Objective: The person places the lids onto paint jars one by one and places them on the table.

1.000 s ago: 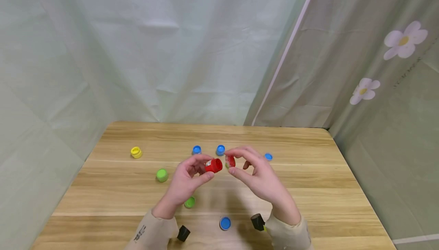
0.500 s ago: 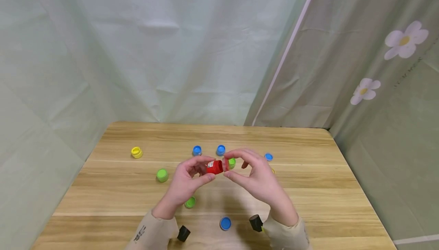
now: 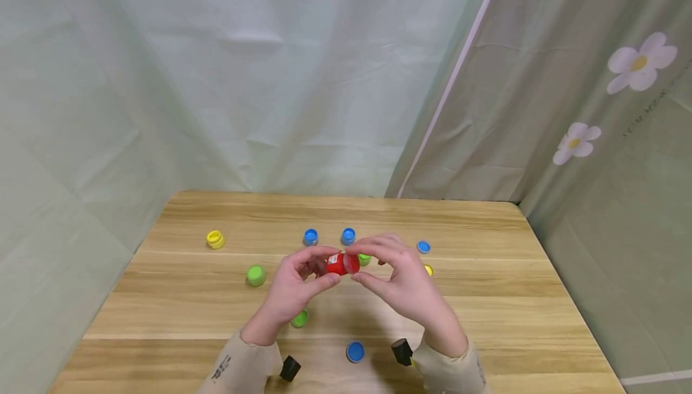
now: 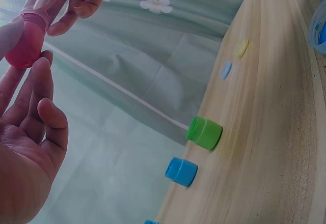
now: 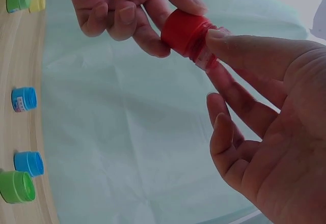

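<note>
Above the middle of the wooden table (image 3: 486, 298), both hands hold one small red pot (image 3: 336, 263). My left hand (image 3: 327, 265) grips the pot's body between thumb and fingers. My right hand (image 3: 359, 262) pinches the red-stained lid (image 3: 352, 262) against the pot's mouth. In the right wrist view the red pot (image 5: 184, 30) lies sideways with the lid (image 5: 210, 56) under my thumb and forefinger. The left wrist view shows the pot (image 4: 24, 43) blurred at the top left, between the fingers of both hands.
Small pots and lids lie scattered: a yellow pot (image 3: 215, 239), a green pot (image 3: 255, 275), two blue pots (image 3: 310, 236), a green pot (image 3: 364, 259) behind the hands, blue lids (image 3: 423, 247) (image 3: 355, 352), a green lid (image 3: 299, 319), two black pots (image 3: 289, 368) near the front edge. Curtains hang behind and to the right.
The right hand has moved left and brought the lid onto the red pot's mouth; a second ago they were apart. A green pot behind the hands has come into view.
</note>
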The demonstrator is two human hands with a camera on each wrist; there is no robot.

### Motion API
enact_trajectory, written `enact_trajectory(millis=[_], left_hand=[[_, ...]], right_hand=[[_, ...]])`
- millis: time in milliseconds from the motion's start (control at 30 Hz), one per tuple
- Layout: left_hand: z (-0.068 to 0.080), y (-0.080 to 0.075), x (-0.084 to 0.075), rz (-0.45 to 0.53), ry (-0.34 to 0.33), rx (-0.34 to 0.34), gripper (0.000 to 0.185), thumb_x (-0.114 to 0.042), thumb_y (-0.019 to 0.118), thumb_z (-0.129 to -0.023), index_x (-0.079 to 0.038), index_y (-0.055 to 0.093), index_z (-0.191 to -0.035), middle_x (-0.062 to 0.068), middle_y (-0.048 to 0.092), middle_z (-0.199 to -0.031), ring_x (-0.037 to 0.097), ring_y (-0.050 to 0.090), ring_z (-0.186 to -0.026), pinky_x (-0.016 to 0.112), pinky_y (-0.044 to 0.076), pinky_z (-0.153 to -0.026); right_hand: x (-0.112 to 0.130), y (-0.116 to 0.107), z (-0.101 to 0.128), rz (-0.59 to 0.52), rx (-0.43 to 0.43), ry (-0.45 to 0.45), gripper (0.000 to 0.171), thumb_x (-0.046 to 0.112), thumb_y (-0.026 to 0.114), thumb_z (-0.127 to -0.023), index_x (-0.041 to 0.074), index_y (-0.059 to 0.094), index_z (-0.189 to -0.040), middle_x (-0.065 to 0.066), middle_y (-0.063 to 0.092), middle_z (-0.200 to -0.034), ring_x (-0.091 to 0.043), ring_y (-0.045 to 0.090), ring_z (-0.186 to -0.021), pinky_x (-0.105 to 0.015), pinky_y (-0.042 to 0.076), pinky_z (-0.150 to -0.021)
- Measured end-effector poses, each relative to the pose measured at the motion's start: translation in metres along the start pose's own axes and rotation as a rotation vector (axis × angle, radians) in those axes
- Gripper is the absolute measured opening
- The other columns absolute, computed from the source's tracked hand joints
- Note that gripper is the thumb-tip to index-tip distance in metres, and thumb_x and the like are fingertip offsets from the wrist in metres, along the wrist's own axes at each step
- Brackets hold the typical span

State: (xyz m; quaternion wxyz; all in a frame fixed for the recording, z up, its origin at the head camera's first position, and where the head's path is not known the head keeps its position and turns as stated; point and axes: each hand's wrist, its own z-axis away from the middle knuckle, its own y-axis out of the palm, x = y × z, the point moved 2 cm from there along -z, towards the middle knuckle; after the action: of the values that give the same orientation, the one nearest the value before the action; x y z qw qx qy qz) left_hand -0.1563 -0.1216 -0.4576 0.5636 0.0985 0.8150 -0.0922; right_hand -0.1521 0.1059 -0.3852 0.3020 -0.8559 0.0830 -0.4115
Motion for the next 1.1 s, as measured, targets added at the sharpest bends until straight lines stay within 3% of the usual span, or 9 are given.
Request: enact_trajectory(millis=[267,467,733,1100], left_hand=[[-0.0023,0.0005,0.0014,0.013,0.026,0.015,0.033,-0.003,0.08,-0.096,-0.004,0.072,-0.128,0.004,0.072,-0.096,0.02,0.065,-0.085,0.03,0.056,-0.077],[-0.0017,0.0005,0.0003,0.002,0.005,0.011,0.033,-0.004,0.081,-0.095,-0.006,0.073,-0.126,0.003,0.072,-0.095,0.019,0.062,-0.081,0.03,0.053,-0.075],[-0.0017,0.0,0.001,0.017,0.018,0.015,0.033,-0.001,0.08,-0.095,-0.003,0.072,-0.127,0.004,0.071,-0.094,0.021,0.064,-0.085,0.03,0.055,-0.078],[-0.0003,-0.0003,0.0011,0.035,0.036,0.027,0.03,-0.002,0.077,-0.097,-0.003,0.072,-0.126,0.003,0.072,-0.098,0.019,0.064,-0.087,0.03,0.054,-0.078]], right_hand=[[0.0021,0.0001,-0.0007,0.01,-0.009,-0.041,0.044,0.005,0.09,-0.087,0.022,0.079,-0.126,0.008,0.073,-0.13,-0.017,0.062,-0.115,-0.039,0.055,-0.077],[0.0003,0.0016,-0.0004,0.013,-0.013,-0.05,0.043,0.007,0.091,-0.086,0.022,0.079,-0.125,0.009,0.074,-0.129,-0.017,0.061,-0.115,-0.041,0.055,-0.077],[-0.0019,0.0034,-0.0011,0.041,-0.019,-0.099,0.042,0.004,0.092,-0.084,0.019,0.081,-0.122,0.008,0.075,-0.126,-0.019,0.063,-0.119,-0.041,0.055,-0.096],[0.0013,0.005,-0.0008,0.048,-0.007,-0.121,0.042,0.007,0.091,-0.085,0.019,0.08,-0.124,0.008,0.075,-0.126,-0.018,0.062,-0.118,-0.037,0.056,-0.093]])
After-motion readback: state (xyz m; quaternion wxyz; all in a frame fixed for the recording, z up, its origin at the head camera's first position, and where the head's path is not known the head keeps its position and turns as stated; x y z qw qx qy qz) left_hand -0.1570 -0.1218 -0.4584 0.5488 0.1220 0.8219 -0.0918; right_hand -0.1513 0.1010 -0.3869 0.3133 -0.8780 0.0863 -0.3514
